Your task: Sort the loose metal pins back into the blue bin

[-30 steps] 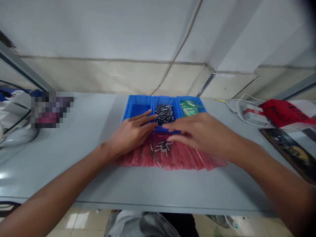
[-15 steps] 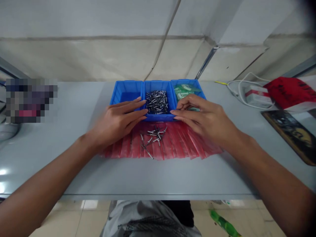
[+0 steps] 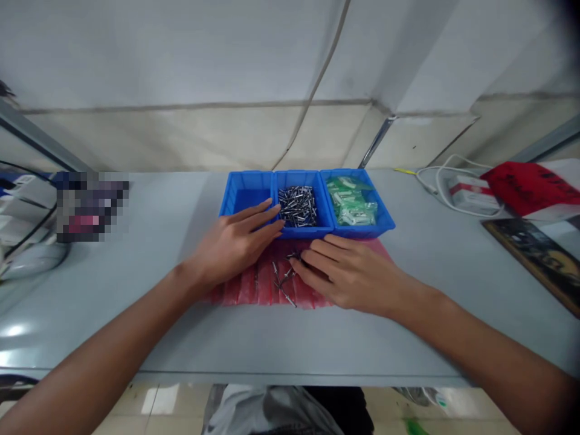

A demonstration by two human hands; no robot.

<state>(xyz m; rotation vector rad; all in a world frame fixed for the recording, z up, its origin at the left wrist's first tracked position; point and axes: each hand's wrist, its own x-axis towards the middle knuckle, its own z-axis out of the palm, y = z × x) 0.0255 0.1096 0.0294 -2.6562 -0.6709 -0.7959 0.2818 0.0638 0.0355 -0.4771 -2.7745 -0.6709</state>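
Observation:
My left hand (image 3: 242, 241) lies palm down with its fingers stretched across the front rim of the left blue bin (image 3: 231, 187), fingertips at the middle blue bin (image 3: 306, 232). That middle bin holds a heap of pop rivets (image 3: 297, 206). My right hand (image 3: 344, 272) is over the red plastic bags (image 3: 247, 285) in front of the bins. Its fingers are slightly bent and spread, with the tips at a small pile of loose rivets (image 3: 285, 284). It partly covers the pile, and its thumb is hidden.
The right blue bin (image 3: 385, 225) contains green-and-clear small packets (image 3: 356, 205). Right of the bins lie a white cable (image 3: 421, 175), a white-and-red box (image 3: 473, 194), a red bag (image 3: 530, 181) and a dark phone-like slab (image 3: 530, 257). A grey table edge (image 3: 317, 379) runs in front.
My right hand has moved from the right bin's front down to the loose rivets on the red bags. My left hand stays by the bins' front rim. The whole view has shifted slightly.

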